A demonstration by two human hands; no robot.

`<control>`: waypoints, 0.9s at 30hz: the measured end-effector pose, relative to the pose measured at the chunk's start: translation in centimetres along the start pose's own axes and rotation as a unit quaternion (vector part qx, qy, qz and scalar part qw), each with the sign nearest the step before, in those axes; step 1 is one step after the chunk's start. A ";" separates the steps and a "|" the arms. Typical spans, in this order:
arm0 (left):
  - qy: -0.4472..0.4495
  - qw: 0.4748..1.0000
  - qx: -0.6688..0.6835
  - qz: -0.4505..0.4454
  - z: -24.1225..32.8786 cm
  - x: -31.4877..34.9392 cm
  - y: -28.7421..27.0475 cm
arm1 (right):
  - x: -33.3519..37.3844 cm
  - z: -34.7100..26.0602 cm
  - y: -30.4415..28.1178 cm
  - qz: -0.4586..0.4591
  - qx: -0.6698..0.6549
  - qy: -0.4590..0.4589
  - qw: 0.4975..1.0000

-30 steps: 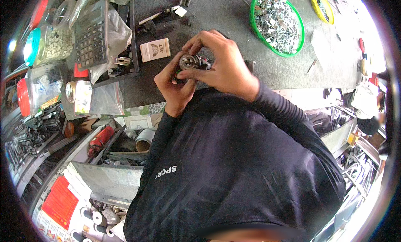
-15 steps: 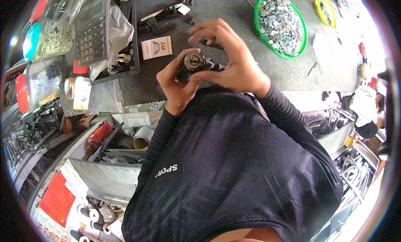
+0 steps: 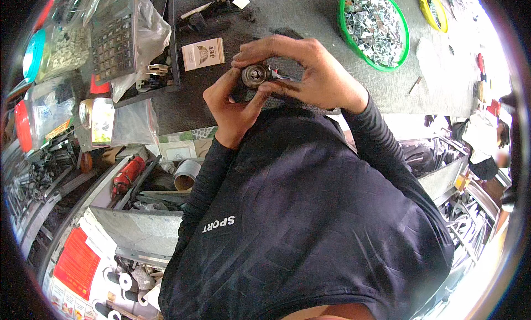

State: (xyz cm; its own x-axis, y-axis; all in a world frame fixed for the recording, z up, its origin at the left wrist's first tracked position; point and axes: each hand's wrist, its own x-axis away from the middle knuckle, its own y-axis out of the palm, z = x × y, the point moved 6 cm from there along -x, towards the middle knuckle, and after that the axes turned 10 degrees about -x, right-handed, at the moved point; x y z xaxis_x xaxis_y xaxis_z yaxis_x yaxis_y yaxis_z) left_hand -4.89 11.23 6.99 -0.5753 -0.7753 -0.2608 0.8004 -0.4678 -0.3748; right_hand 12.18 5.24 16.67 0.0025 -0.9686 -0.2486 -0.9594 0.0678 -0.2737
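Observation:
A round metal part that looks like a drill chuck [image 3: 255, 75] faces up between my hands, over the dark table. My left hand [image 3: 228, 101] grips it from the left, its fingers and thumb wrapped around the near and left sides. My right hand [image 3: 318, 71] curls over it from the right, with the fingertips at its far left edge and the thumb at its near edge. Small bits of red and light colour show beside the chuck, under the right palm. Whatever lies below the chuck is hidden by my hands.
A cream-coloured box [image 3: 203, 54] lies just left of my hands, near a dark tray and a calculator [image 3: 114, 41]. A green-rimmed basket [image 3: 407, 39] of small metal pieces stands at the far right, with a yellow-rimmed basket [image 3: 444, 20] beyond. Dark tools [image 3: 207, 16] lie farther back.
The right hand's fingers were raised, apart and blurred above the chuck; now they have come down and closed around it. The left hand keeps its hold.

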 end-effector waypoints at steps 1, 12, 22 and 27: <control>0.006 0.999 -0.034 0.001 0.2 0.0 -0.1 | -0.1 0.2 -0.1 0.006 -0.017 0.021 1.000; -0.008 1.000 0.029 -0.001 0.3 -0.3 0.1 | 0.5 -0.1 -0.6 0.024 0.080 -0.013 0.996; 0.000 0.998 0.057 -0.001 0.0 -0.3 0.3 | 1.1 0.1 -0.2 0.071 0.035 0.003 0.997; -0.027 0.999 0.033 0.007 -0.3 0.0 0.0 | 0.5 1.6 -0.3 0.043 0.022 0.031 0.998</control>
State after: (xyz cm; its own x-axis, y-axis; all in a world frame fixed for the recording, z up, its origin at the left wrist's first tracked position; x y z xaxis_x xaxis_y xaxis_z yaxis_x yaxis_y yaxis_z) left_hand -4.90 11.39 6.72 -0.5547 -0.8035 -0.2161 0.8190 -0.4814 -0.3122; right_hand 12.89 5.12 15.12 -0.0986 -0.9717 -0.2145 -0.9417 0.1608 -0.2955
